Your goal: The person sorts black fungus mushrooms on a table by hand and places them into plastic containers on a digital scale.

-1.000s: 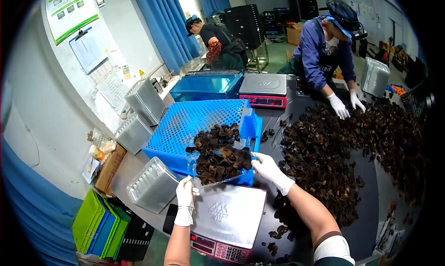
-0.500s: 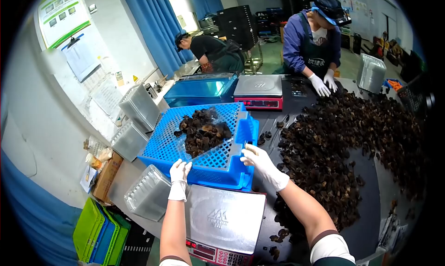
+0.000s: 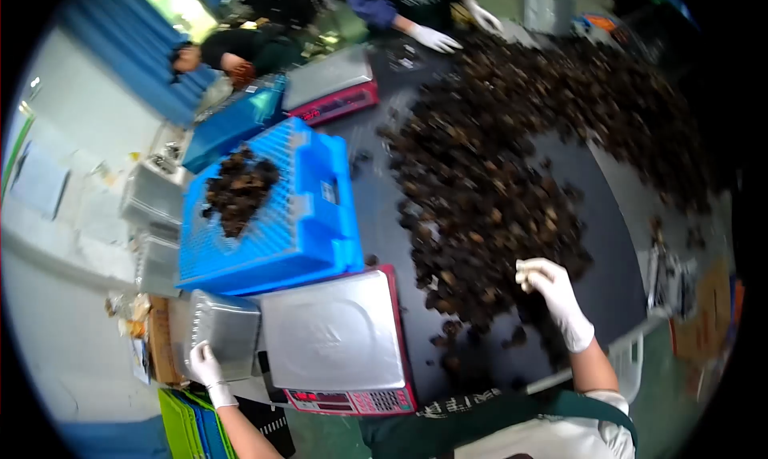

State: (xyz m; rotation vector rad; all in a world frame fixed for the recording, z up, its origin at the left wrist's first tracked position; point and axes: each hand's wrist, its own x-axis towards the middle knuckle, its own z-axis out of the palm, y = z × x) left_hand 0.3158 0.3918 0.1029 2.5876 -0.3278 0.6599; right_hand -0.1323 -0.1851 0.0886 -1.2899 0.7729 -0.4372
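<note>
My gloved left hand (image 3: 208,366) is at the near edge of a stack of clear plastic boxes (image 3: 228,323), its fingers bent against the rim of the stack. My gloved right hand (image 3: 554,293) is over the near right part of a big heap of dark dried wood ear mushrooms (image 3: 488,195). Its fingers are loosely bent and slightly apart, with nothing visible in them. Between my hands lies a silver-topped scale (image 3: 334,331) with a red base. Behind the scale, an upturned blue crate (image 3: 324,243) carries a clear box of mushrooms (image 3: 238,191).
A second red scale (image 3: 330,81) stands behind the crate. Across the table a co-worker's gloved hands (image 3: 432,37) are by the heap; another person (image 3: 232,55) bends at the far left. More clear boxes (image 3: 154,195) stand along the wall, and green crates (image 3: 180,423) below left.
My left hand has left the box on the crate and moved down to the stacked boxes. My right hand has moved from the crate to the heap. The view has turned right and down.
</note>
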